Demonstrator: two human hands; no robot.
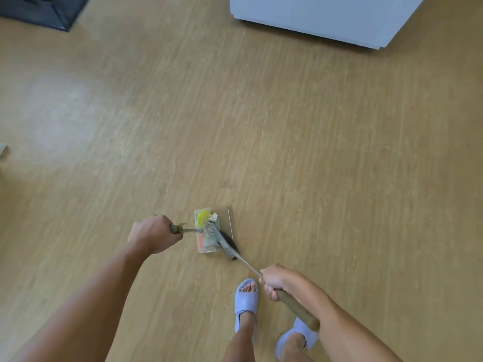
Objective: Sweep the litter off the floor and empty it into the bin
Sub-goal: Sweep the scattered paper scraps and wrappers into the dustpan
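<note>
A clear dustpan [225,218] rests on the wooden floor just ahead of my feet. Inside it lie a yellow scrap [202,218], a white scrap [213,217] and an orange-marked piece [200,241]. My left hand [153,235] is shut on the dustpan's long handle [183,229]. My right hand [277,282] is shut on the broom handle [298,310]. The dark broom head [230,242] presses against the pan's open right side. Small dark crumbs [227,301] lie on the floor by my left slipper.
A black bin with a dark liner [44,10] stands at the far top left. A white cabinet or appliance [326,17] fills the top right. A small object [3,150] pokes in at the left edge. My feet wear pale blue slippers [245,299].
</note>
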